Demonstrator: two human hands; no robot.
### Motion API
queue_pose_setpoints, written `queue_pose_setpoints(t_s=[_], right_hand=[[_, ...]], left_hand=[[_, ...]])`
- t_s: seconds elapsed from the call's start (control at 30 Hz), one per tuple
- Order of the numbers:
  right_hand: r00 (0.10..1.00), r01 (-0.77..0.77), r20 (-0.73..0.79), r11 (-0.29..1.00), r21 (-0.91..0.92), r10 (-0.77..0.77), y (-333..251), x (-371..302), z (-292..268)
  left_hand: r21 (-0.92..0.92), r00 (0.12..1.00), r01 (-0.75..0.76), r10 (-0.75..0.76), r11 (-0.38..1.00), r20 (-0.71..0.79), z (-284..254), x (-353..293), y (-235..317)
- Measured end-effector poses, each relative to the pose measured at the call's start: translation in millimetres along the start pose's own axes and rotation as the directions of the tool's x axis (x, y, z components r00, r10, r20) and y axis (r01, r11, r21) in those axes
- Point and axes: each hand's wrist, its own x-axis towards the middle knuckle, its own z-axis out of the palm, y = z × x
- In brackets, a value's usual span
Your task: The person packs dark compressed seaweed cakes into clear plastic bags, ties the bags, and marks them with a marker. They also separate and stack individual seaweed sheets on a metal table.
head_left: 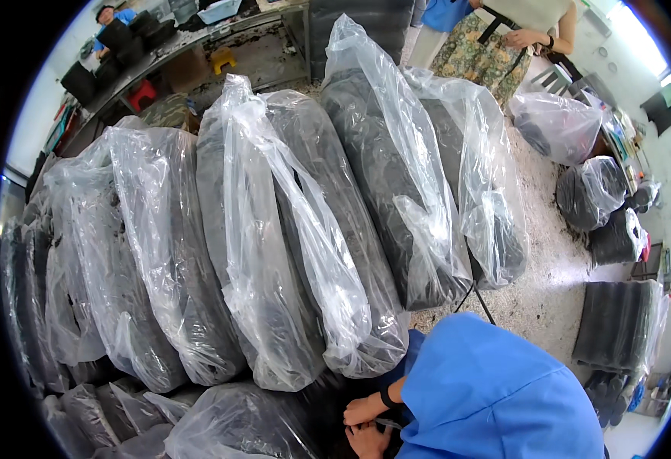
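At the lower edge my right hand (361, 411), with a black band on its wrist and a blue sleeve above, bends its fingers down into a dark gap. Close below it my left hand (368, 441) is curled, cut off by the picture's edge. What either hand grips is hidden in shadow. Both are beside a dark bundle in clear plastic (236, 424) on the left. Just beyond lie long dark bundles in clear plastic bags, among them a middle bundle (328, 183) and a right-hand bundle (381, 153). The bag ends are gathered and crumpled.
More wrapped bundles (91, 252) crowd the left. A workbench (221, 19) with black containers stands at the far left, a person in blue behind it. Another person in a flowered apron (473, 53) stands beyond. Stacked dark pieces (613, 325) and full bags (556, 126) stand on the right.
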Motion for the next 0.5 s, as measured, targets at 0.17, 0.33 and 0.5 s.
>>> queue_pose_setpoints(t_s=[0.17,0.33,0.5], right_hand=[[0.988,-0.1,-0.099,0.974,0.202,0.122,5,-5,-21],[0.8,-0.545,0.032,0.702,0.459,0.6,1,1,6],[0.715,-0.633,0.128,0.56,0.534,0.687,-20,9,-2]], left_hand=[[-0.021,0.998,0.058,-0.058,0.998,0.029,-13,12,2],[-0.066,0.825,-0.266,0.192,0.962,-0.531,-47,101,13],[-0.135,0.916,-0.089,0.028,0.987,-0.401,-39,37,9]])
